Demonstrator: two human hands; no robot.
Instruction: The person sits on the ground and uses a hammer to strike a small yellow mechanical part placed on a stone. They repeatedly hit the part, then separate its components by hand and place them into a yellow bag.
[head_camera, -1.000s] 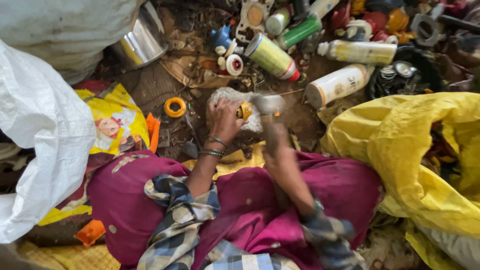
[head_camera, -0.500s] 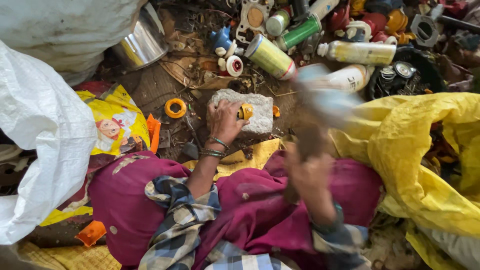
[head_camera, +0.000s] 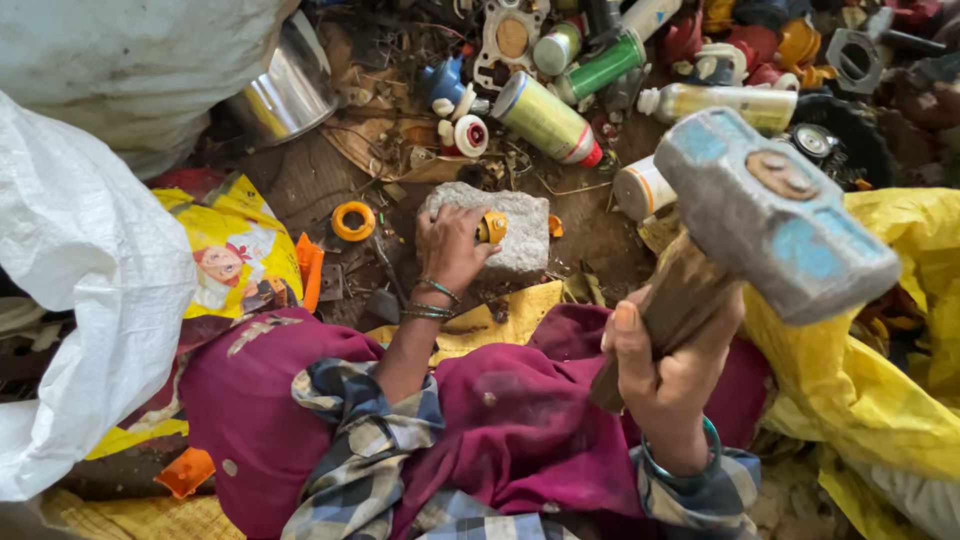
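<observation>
My right hand (head_camera: 668, 368) grips the wooden handle of a heavy hammer (head_camera: 772, 213), raised high and close to the camera, its grey head with worn blue patches. On the ground ahead lies a flat grey stone (head_camera: 520, 238). My left hand (head_camera: 452, 246) rests on that stone and holds a small yellow round piece (head_camera: 492, 228) against its top. Bangles sit on both wrists. My legs, covered in maroon cloth (head_camera: 520, 420), fill the lower middle.
Spray cans (head_camera: 548, 118), bottles and mixed scrap lie beyond the stone. A yellow ring (head_camera: 353, 220) sits to its left. A steel pot (head_camera: 285, 95) stands at back left, white sacks (head_camera: 70, 270) on the left, a yellow sack (head_camera: 880, 400) on the right.
The hammer was down on the stone a second ago. My right hand has swung it up and back toward the camera. My left hand has stayed on the yellow piece.
</observation>
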